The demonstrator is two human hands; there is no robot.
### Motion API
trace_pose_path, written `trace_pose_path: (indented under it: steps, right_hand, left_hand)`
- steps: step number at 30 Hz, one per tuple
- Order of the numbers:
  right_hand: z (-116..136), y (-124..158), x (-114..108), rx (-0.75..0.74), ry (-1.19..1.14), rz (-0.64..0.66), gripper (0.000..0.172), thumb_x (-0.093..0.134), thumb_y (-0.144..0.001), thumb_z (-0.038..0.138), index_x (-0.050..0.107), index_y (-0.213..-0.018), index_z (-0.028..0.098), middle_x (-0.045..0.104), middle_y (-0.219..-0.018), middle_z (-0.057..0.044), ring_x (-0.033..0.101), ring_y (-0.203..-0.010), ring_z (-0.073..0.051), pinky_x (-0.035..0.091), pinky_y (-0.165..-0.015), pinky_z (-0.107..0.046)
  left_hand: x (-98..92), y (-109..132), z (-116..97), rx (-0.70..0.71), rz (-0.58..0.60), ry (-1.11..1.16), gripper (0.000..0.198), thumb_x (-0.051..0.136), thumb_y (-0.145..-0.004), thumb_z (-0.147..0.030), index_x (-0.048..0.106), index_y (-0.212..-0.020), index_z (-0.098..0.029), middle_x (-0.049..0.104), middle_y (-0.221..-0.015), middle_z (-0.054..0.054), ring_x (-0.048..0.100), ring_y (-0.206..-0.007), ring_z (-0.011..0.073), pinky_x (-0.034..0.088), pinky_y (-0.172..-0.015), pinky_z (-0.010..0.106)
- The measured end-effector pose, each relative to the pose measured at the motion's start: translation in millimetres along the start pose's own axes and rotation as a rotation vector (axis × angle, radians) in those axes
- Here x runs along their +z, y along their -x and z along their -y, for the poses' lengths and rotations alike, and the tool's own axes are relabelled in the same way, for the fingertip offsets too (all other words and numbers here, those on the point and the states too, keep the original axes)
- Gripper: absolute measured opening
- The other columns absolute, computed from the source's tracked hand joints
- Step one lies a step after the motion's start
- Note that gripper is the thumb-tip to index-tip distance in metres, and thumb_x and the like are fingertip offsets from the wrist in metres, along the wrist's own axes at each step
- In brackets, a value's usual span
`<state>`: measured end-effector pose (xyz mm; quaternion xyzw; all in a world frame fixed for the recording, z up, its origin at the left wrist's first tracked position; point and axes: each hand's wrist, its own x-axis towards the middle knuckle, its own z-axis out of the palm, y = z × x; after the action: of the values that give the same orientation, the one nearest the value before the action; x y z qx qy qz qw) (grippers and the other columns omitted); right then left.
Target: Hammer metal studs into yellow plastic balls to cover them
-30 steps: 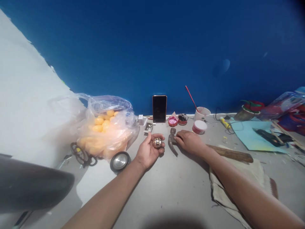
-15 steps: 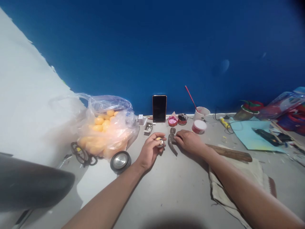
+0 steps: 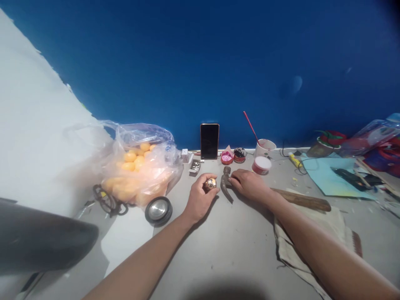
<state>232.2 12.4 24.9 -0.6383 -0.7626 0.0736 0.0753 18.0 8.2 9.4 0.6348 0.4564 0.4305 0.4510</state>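
My left hand (image 3: 200,196) is closed around a small shiny studded ball (image 3: 210,183), held just above the grey table near its far edge. Right beside it lies a hammer with a dark claw head (image 3: 225,183) and a long wooden handle (image 3: 304,201). My right hand (image 3: 251,186) rests on the hammer at the neck, fingers curled over it. A small tray of shiny studs (image 3: 195,166) sits just beyond my left hand.
A plastic bag of yellow balls (image 3: 140,166) stands at the left, a round metal lid (image 3: 158,210) before it. A phone (image 3: 209,141) leans on the blue wall. Small tubs (image 3: 261,165), a cup with a red stick (image 3: 265,147), a cloth (image 3: 312,237) and craft clutter lie right.
My left hand turned from palm up, with the ball lying in it, to a closed grip on the ball, and shifted slightly toward the hammer head. The right hand stayed on the hammer.
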Motion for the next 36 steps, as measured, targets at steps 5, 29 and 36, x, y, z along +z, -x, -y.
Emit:
trace_pose_path:
  steps: [5,29,36]
  right_hand:
    - [-2,-1,-11,-0.036,-0.113,-0.151,0.024,0.052,-0.1,0.033,0.071,-0.094,0.019,0.074,-0.099,-0.008,0.066,-0.089,-0.02,0.042,-0.078,-0.028]
    - [112,-128,-19,-0.091,0.116,0.152,0.026,0.066,-0.084,0.028,0.079,-0.105,0.02,0.079,-0.104,-0.015,0.074,-0.089,-0.025,0.049,-0.072,-0.027]
    - [103,-126,-8,-0.101,-0.013,0.099,0.022,0.064,-0.081,0.023,0.077,-0.096,0.015,0.078,-0.1,-0.018,0.072,-0.084,-0.027,0.046,-0.069,-0.029]
  left_hand:
    - [4.9,6,-1,0.087,0.051,-0.018,0.03,0.066,-0.075,-0.012,0.071,-0.103,-0.02,0.066,-0.105,0.004,0.062,-0.094,0.0188,0.048,-0.089,0.032]
    - [0.7,3,-1,-0.001,0.222,-0.017,0.025,0.067,-0.071,-0.014,0.069,-0.095,-0.021,0.063,-0.096,0.004,0.059,-0.091,0.0218,0.048,-0.08,0.032]
    - [0.2,2,-4,-0.016,0.222,-0.037,0.021,0.067,-0.07,-0.013,0.067,-0.089,-0.02,0.064,-0.093,0.003,0.059,-0.089,0.0213,0.048,-0.082,0.033]
